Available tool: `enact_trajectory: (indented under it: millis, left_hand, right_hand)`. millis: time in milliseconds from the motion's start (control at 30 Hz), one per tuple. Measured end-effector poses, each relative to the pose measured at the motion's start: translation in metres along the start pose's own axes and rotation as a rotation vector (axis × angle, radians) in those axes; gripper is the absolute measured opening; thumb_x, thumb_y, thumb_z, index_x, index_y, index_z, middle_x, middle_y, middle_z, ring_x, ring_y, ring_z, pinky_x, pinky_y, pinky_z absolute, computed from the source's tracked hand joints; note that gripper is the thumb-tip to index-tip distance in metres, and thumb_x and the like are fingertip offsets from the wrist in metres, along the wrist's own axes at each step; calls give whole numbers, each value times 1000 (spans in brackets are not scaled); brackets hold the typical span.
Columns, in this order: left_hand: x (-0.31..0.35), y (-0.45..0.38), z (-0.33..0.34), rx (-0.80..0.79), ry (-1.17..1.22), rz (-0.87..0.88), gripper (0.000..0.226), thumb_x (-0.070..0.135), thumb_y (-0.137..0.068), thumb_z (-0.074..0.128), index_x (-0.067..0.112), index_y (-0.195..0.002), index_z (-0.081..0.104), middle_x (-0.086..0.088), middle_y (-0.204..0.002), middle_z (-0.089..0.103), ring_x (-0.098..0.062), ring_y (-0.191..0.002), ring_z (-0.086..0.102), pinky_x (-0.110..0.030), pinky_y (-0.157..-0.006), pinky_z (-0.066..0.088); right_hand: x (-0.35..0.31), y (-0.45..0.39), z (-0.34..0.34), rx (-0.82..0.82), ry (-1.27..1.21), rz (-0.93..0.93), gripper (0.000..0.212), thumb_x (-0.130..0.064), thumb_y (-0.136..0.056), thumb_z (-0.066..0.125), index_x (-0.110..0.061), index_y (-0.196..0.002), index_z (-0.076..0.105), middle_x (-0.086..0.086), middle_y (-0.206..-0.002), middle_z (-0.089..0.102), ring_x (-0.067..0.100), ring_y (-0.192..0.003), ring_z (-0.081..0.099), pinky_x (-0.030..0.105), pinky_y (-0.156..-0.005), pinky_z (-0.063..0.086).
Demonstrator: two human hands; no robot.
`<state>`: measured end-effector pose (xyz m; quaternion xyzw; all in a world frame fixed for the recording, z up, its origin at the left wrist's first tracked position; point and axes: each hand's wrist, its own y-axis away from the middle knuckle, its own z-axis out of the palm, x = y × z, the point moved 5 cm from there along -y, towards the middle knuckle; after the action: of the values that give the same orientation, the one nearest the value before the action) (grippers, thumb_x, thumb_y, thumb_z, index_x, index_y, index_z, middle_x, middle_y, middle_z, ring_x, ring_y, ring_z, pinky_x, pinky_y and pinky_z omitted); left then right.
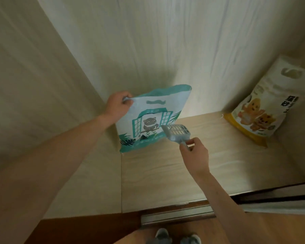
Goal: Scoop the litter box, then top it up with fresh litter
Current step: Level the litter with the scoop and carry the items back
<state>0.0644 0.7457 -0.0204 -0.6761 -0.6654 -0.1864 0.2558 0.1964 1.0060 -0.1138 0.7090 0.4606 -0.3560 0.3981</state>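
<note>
A teal and white litter bag [148, 118] with a grey cat picture stands upright in the back left corner of a wooden cupboard floor [192, 169]. My left hand [119, 104] grips its top left corner. My right hand [195, 155] pinches the handle of a grey slotted litter scoop [177, 132], whose head points up and left in front of the bag's lower right side. No litter box is in view.
A second litter bag [264, 106], white and yellow with orange cat pictures, leans in the back right corner. Wooden walls close in the left, back and right. A sliding-door track [176, 215] runs along the front edge. My slippered feet [178, 238] stand below.
</note>
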Motion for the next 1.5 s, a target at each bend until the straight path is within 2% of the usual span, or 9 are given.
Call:
enact_trajectory:
  millis: [233, 633, 733, 867, 1033, 1100, 1300, 1400, 1500]
  left_hand:
    - [-39, -57, -15, -11, 144, 7, 25, 7, -90, 59, 22, -72, 53, 7, -68, 50, -2, -59, 47, -5, -46, 36]
    - [-134, -96, -5, 98, -224, -82, 14, 12, -96, 48, 6, -105, 57, -15, -91, 59, -32, -87, 58, -31, -68, 39]
    - [-117, -98, 0, 58, -374, 3, 35, 21, -87, 58, 11, -120, 52, -14, -110, 62, -33, -99, 59, -41, -84, 48]
    - [-83, -102, 28, -103, -623, 248, 65, 41, -81, 66, 12, -133, 41, -12, -126, 55, -29, -115, 50, -40, -97, 33]
    - [-70, -110, 38, -116, -593, 291, 13, 0, -87, 52, 9, -96, 57, -14, -100, 63, -30, -96, 58, -32, -75, 33]
    - [-67, -113, 32, -99, -602, 325, 22, -6, -84, 53, 16, -82, 51, -12, -92, 63, -30, -89, 58, -30, -68, 27]
    - [-58, -82, 34, 234, -697, 417, 67, -12, -70, 58, 12, -132, 46, -16, -116, 53, -30, -108, 45, -39, -87, 38]
    - [-53, -53, 54, 221, -667, 638, 63, -13, -64, 61, 14, -120, 51, -9, -99, 50, -24, -92, 42, -35, -76, 40]
    - [-71, -23, 82, 100, -450, 427, 34, -5, -74, 64, 10, -103, 55, -7, -96, 53, -22, -89, 48, -37, -73, 47]
  right_hand:
    - [23, -24, 31, -10, 7, 89, 4, -17, -87, 58, -15, -90, 56, 2, -66, 63, 11, -50, 52, 21, -42, 39]
    - [26, -43, 87, -55, 55, 106, 2, -17, -87, 57, -16, -88, 55, 0, -64, 61, 10, -48, 49, 15, -38, 35]
    - [28, -41, 95, -71, 59, 103, 6, -17, -87, 58, -19, -84, 54, 3, -63, 62, 10, -48, 48, 19, -41, 37]
    - [31, -37, 104, -89, 60, 93, 10, -17, -88, 59, -20, -80, 54, 5, -61, 62, 11, -46, 46, 18, -39, 34]
    - [28, -35, 107, -107, 61, 84, 11, -16, -88, 59, -18, -79, 53, 5, -60, 60, 12, -46, 45, 17, -39, 32]
    - [28, -36, 107, -111, 49, 87, 10, -16, -87, 59, -18, -80, 53, 5, -60, 60, 12, -46, 45, 18, -40, 33]
    - [28, -33, 110, -133, 40, 95, 9, -16, -88, 59, -18, -80, 53, 5, -60, 60, 11, -46, 45, 20, -40, 33]
    - [29, -31, 110, -145, 38, 80, 10, -16, -88, 58, -19, -80, 53, 3, -58, 58, 9, -45, 44, 16, -38, 32]
    - [34, -28, 116, -147, 44, 72, 8, -15, -88, 57, -20, -83, 52, 2, -60, 60, 9, -46, 46, 19, -40, 35]
